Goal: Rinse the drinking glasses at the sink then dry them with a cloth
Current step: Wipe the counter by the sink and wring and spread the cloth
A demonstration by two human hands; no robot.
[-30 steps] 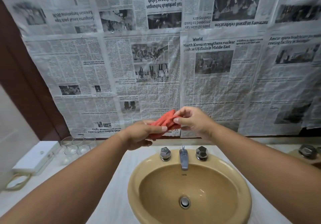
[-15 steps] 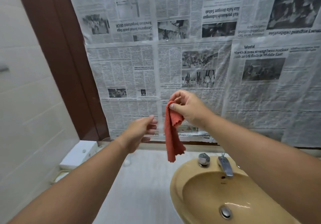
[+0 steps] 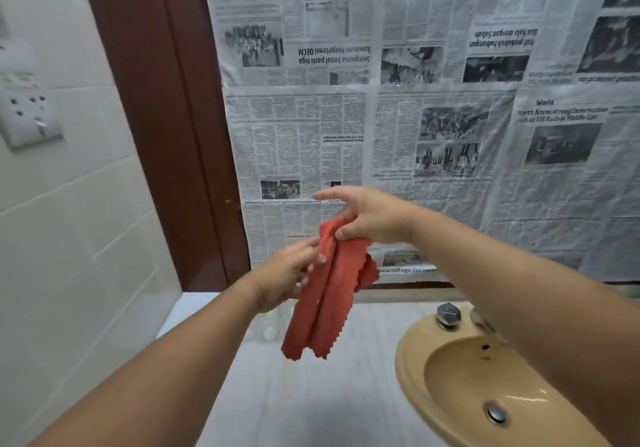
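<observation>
A red cloth (image 3: 325,301) hangs unfolded in the air above the white counter (image 3: 311,394), left of the sink. My right hand (image 3: 370,218) pinches its top edge, forefinger stretched out to the left. My left hand (image 3: 287,276) touches the cloth's left edge from the side, fingers closing on it. Clear drinking glasses (image 3: 266,328) show only faintly on the counter behind the cloth and my left wrist, mostly hidden. The tan sink (image 3: 415,370) lies at the lower right with its drain (image 3: 496,413) in view.
A chrome tap knob (image 3: 448,315) stands on the sink's back rim; my right forearm covers the spout. Newspaper sheets (image 3: 415,134) cover the back wall. A brown wooden frame (image 3: 166,117) runs up the left side beside a tiled wall with a socket plate (image 3: 27,114).
The view has swung further left. My right hand came down with the cloth, which now hangs longer and more open, and my left hand moved in from apart to touch its edge.
</observation>
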